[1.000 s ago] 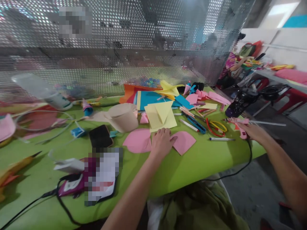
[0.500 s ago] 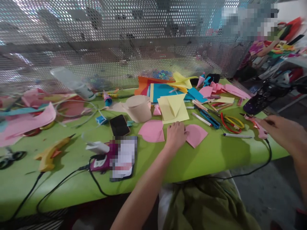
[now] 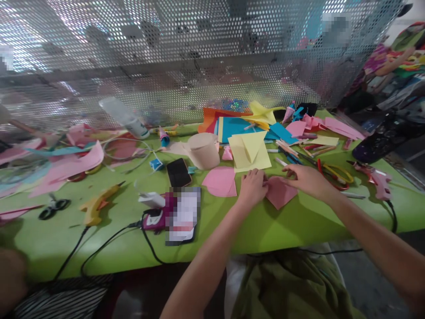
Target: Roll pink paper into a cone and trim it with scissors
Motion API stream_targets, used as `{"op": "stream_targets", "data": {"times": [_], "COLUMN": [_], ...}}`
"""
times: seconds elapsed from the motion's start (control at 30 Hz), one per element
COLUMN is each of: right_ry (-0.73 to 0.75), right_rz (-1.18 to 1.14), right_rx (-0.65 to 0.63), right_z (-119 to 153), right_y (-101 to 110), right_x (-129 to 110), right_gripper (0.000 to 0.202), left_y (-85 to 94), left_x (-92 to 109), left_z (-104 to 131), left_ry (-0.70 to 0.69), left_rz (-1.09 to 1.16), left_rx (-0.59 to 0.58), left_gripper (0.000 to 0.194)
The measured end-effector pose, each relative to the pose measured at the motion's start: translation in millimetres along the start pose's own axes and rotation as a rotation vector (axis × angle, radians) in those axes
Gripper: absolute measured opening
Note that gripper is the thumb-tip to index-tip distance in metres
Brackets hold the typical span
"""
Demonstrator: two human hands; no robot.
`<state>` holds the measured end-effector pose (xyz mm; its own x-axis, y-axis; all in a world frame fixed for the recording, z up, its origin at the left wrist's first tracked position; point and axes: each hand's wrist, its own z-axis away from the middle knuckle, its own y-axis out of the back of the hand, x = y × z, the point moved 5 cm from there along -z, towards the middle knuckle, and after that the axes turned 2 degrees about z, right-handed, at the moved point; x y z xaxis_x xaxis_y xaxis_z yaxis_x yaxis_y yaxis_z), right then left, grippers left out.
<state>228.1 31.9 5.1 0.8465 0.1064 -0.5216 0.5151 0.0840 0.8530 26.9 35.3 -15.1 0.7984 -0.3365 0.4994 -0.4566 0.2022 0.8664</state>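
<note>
1. Head view: the right petal, pink paper, lies on the table between both hands, its lower point towards the near edge.
2. The left hand has bent fingers touching the petal's left edge; whether they pinch it, I cannot tell.
3. The right hand has its fingertips at the upper right edge; their grip is also unclear.
4. Green tabletop shows from the petal's point down to the near edge, between the forearms.
5. Room is tighter beyond: the yellow paper sits just behind, a pen beside the right fingers.
6. The left petal lies left of the left hand.
7. The glue gun lies well right, near the table's right edge.
</note>
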Motion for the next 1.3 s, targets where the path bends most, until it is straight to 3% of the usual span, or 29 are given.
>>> {"op": "stream_targets", "data": {"times": [0.2,0.37,0.5,0.57,0.67,0.8,0.97,1.2,1.3], "right_ry": [0.082,0.122,0.103,0.116,0.135,0.105,0.169,0.364,0.389], "right_rz": [-0.174,-0.349,-0.619,-0.682,-0.716,-0.771,-0.722,-0.606,-0.564], "right_rx": [-0.105,-0.126,-0.083,0.001,0.097,0.031,-0.082,0.003,0.054], "right_z": [-24,-34,-33,-29,-22,-12,-5,-3,-4], "right_y": [-15,-11,-4,-1,2,3,5,6,9], "right_x": [1,-4,-11,-14,-15,-11,-11,-22,-19], "right_gripper": [0.037,0.035,0.037,0.048,0.050,0.025,0.026,0.020,0.022], "left_y": [6.4,17.9,20.6,16.0,8.0,6.4,8.4,4.2,-1.6], "left_x": [-5,-14,-23,-27,-30,-31,-29,-25,-29], "left_z": [-3,-6,-6,-6,-6,-6,-1,6,5], "left_ry": [-0.033,-0.121,-0.049,0.028,0.098,0.117,0.180,0.173,0.231], "left_rz": [0.371,0.730,1.007,1.099,1.129,1.094,1.172,1.363,1.529], "left_rx": [0.089,0.238,0.309,0.274,0.212,0.250,0.274,0.221,0.197], "left_gripper": [0.013,0.019,0.036,0.045,0.032,0.021,0.019,0.025,0.031]}}
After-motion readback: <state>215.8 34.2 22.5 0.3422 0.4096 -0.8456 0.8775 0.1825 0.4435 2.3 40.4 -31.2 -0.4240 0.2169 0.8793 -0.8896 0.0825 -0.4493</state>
